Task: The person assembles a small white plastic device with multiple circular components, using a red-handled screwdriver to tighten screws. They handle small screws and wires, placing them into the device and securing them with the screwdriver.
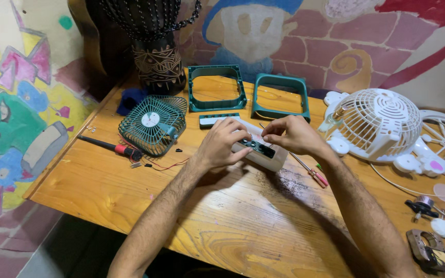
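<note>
My left hand [223, 144] and my right hand [290, 136] both grip a small cream-white plastic casing [270, 159] with a dark panel [257, 148] on its top, held just above the wooden table [130, 198]. The left fingers press on the casing's left end. On its right end rest the right hand's fingertips. A screwdriver with a red handle [315, 176] lies on the table just right of the casing, partly under my right wrist.
A teal fan grille [152, 125] and a red-and-black tool [110, 147] lie at the left. Two teal frames [216, 88] [280, 97] and a grey strip [212, 120] sit behind. A white fan cage [382, 122] and small parts [428, 226] fill the right. A dark drum [155, 46] stands at the back.
</note>
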